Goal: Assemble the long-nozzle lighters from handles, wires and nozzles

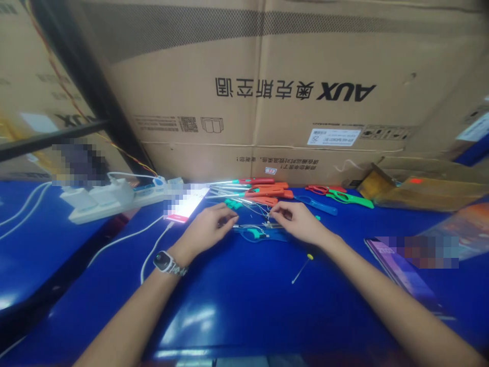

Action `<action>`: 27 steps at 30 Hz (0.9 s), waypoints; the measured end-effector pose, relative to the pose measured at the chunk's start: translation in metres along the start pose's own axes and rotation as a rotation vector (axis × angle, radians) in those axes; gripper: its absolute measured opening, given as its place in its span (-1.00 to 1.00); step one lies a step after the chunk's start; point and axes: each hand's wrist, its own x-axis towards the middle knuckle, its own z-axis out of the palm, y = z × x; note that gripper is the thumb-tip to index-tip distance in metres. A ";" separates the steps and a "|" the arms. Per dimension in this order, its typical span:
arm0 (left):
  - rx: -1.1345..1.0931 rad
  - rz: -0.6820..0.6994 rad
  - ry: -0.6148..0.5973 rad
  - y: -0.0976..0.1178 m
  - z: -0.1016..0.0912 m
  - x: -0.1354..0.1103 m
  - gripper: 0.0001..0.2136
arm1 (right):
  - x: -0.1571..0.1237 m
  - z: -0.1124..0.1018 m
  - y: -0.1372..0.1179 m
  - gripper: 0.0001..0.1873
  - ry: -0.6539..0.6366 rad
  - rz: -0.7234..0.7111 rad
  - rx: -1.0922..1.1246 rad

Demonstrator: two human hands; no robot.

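Both my hands rest on a blue table (pixel 237 300), close together over a scatter of scissors. My left hand (pixel 208 227), with a watch on its wrist, has its fingers curled and pinched near a green-handled scissor part (pixel 232 204). My right hand (pixel 296 220) is also curled, its fingertips pinched on a small metal piece (pixel 267 223) that I cannot name. Between and just below the hands lies a blue and green handled pair of scissors (pixel 260 234). Orange-handled scissors (pixel 263 191) lie in a pile just beyond the hands.
A lit phone (pixel 187 204) lies left of my hands, cabled toward a white power strip (pixel 107 201). A small yellow-tipped tool (pixel 302 268) lies near my right forearm. Green and red scissors (pixel 344 196), another phone (pixel 401 267) and big cardboard boxes (pixel 290 92) stand behind and right.
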 end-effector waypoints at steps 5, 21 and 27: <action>0.008 0.039 -0.011 0.008 0.008 0.002 -0.76 | -0.012 -0.007 0.013 -0.82 -0.046 0.019 -0.083; 0.064 0.179 -0.192 0.038 0.037 0.017 -0.91 | 0.022 -0.024 -0.006 -0.85 -0.379 -0.071 -0.456; 0.040 0.196 -0.169 0.031 0.041 0.013 -0.86 | 0.022 -0.025 -0.020 -0.88 -0.379 -0.143 -0.607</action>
